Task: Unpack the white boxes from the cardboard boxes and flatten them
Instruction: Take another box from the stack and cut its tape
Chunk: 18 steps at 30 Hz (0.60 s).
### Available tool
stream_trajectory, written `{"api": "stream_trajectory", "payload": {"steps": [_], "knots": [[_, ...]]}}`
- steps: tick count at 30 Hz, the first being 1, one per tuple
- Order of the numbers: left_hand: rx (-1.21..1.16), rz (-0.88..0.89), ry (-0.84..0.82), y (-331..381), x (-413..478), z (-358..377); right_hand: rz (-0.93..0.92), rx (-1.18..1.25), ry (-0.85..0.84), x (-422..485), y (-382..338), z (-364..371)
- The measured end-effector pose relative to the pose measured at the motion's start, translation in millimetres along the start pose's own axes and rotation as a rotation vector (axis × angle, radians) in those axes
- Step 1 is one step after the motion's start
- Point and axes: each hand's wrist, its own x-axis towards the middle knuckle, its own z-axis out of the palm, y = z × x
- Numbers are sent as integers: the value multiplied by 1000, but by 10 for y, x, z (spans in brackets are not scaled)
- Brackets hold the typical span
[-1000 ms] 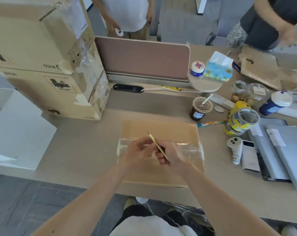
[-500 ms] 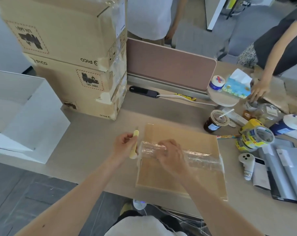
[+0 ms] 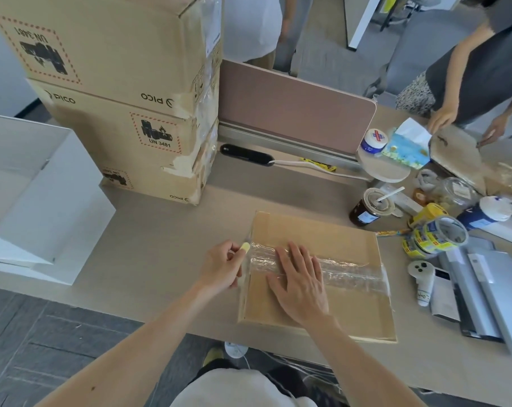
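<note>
Flattened out since a moment ago, the right hand (image 3: 300, 282) presses open-palmed on the clear tape (image 3: 351, 270) across the flat cardboard box (image 3: 307, 233) on the desk (image 3: 160, 245). At that box's left edge, the left hand (image 3: 222, 268) grips a yellow-handled cutter (image 3: 245, 247). Behind and left of it stand 3 stacked cardboard boxes (image 3: 116, 92), and an opened white box (image 3: 28, 195) lies further left.

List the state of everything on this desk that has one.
Cardboard box, taped shut, lying flat.
Left hand, grips the cutter at the box's left edge.
Right hand, open, pressing flat on the box.
White box, open.
Stacked boxes, closed.
Drink cup, lidded, straw in.
</note>
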Motion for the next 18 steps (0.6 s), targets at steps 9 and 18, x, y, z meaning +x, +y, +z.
{"api": "stream_trajectory", "payload": {"steps": [9,18], "knots": [[188,102,-1,8,27,-34,15,-36,7,37,9,43],[135,100,82,-47,55,-2,14,-33,25,69,10,38]]}}
